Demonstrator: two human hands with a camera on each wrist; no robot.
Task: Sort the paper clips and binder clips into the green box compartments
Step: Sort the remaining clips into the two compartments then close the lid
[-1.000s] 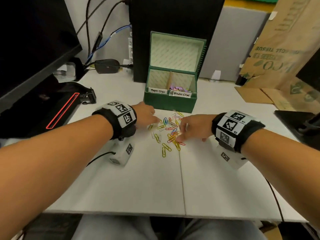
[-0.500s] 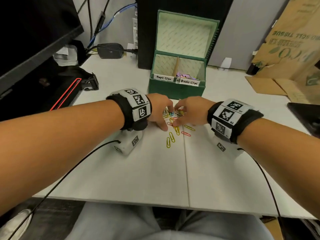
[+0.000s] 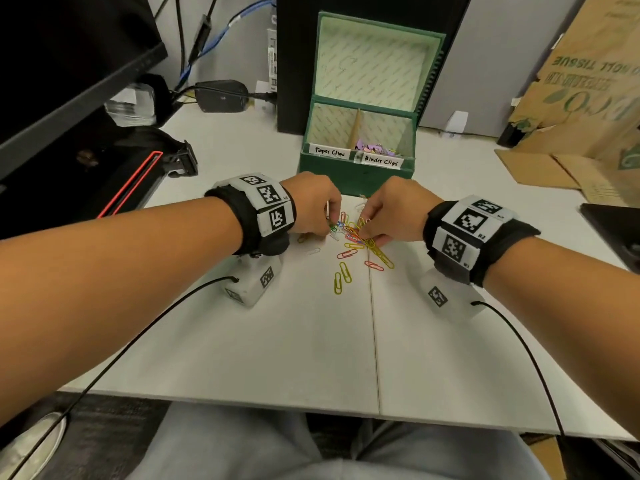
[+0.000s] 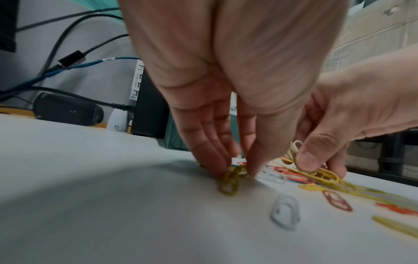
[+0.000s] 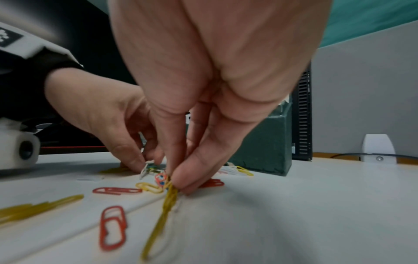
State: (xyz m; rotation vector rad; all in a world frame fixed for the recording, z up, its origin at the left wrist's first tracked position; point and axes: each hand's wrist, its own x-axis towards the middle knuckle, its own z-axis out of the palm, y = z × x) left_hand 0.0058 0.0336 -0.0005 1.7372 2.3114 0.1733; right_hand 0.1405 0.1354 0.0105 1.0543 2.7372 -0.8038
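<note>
Coloured paper clips (image 3: 356, 239) lie in a loose pile on the white desk, just in front of the open green box (image 3: 356, 173). My left hand (image 3: 329, 226) pinches a few clips at the pile's left side; its thumb and fingers close on yellow clips (image 4: 229, 185) in the left wrist view. My right hand (image 3: 367, 233) pinches clips at the pile's right side, and long yellow clips (image 5: 167, 205) trail from its fingertips (image 5: 181, 180). Pastel binder clips (image 3: 375, 147) fill the compartment labelled Binder Clips. The floor of the Paper Clips compartment is hidden.
A black computer tower (image 3: 346, 46) stands behind the box. A monitor (image 3: 69, 64), cables and a power brick (image 3: 221, 95) sit at the back left. Cardboard (image 3: 588, 116) leans at the right. Stray clips (image 3: 343, 277) lie nearer me on the desk (image 3: 277, 341).
Both hands have moved inward and toward the box, from the pile's outer edges to its middle, and now pinch clips. The clips are bunched tighter than a second ago.
</note>
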